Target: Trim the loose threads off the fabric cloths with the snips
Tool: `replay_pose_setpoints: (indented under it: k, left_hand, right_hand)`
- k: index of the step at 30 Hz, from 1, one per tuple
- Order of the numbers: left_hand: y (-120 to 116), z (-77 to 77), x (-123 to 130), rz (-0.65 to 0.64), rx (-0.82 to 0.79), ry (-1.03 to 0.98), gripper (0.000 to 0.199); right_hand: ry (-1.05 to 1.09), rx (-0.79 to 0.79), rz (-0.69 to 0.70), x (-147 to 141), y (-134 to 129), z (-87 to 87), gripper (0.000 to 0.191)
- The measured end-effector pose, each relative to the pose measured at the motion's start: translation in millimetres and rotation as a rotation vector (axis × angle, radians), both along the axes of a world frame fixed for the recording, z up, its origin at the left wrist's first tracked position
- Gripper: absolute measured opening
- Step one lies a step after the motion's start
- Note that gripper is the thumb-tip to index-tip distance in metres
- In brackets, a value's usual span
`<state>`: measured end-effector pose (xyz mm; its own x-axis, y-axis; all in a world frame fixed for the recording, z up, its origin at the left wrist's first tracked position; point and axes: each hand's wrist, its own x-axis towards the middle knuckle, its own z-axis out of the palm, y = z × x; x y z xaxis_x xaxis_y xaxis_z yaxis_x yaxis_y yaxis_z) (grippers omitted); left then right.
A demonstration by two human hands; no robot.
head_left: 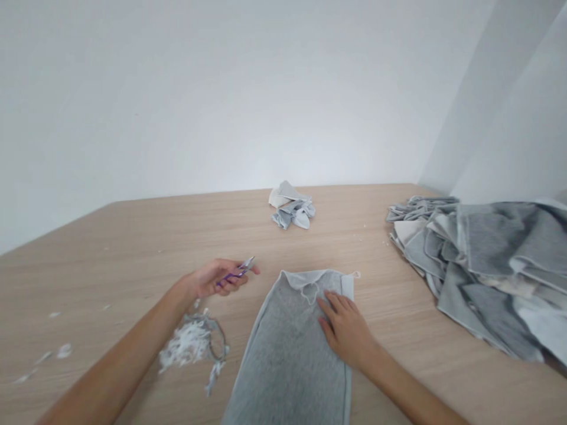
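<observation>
Left grip [224, 277]'s closed round the purple snips [235, 274], right grip [343, 327]'s flat and loose on the grey cloth [290, 348], so careless snipping could nick fabric.

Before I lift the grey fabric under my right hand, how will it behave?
Likely floppy: the grey fabric waves along its top edge. Probably light, as it looks thin. Pushed, it may bunch rather than roll, lying mostly flat under your right hand.

1. We see a plain, pale wall [266, 94] filling the background behind the counter [345, 236].
2. On our right, a greyer slanting band [482, 100] borders a paler surface [527, 130].
3. Our counter has light brown, wood-grained surfacing; its far-left edge angles towards us.
4. We see soft, diffuse light.
</observation>
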<state>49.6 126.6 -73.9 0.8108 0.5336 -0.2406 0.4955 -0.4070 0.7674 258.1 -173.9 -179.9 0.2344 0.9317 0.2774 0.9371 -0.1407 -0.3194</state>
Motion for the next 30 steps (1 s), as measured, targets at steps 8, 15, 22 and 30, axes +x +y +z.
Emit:
replay_pose_setpoints:
  k: [8, 15, 22, 30]
  left_hand:
    - [-41.2, -13.8, 28.4, -0.163, 0.424, -0.132, 0.041]
    - [-52.7, -51.6, 70.4, -0.501, 0.621, -0.023, 0.032]
    - [-41.6, -65.3, 77.3, -0.548, 0.642, 0.081, 0.024]
    - [-3.5, -66.9, 115.4, -0.071, 0.404, 0.117, 0.033]
  right_hand:
    - [0.032, 0.069, 0.002, 4.1, 2.6, -5.6, 0.039]
    - [0.049, 0.105, -0.007, 6.6, 1.9, -9.7, 0.036]
    - [0.117, 0.115, -0.017, 3.2, 3.2, -7.9, 0.036]
    - [0.18, 0.082, -0.02, 2.2, 1.1, -3.3, 0.037]
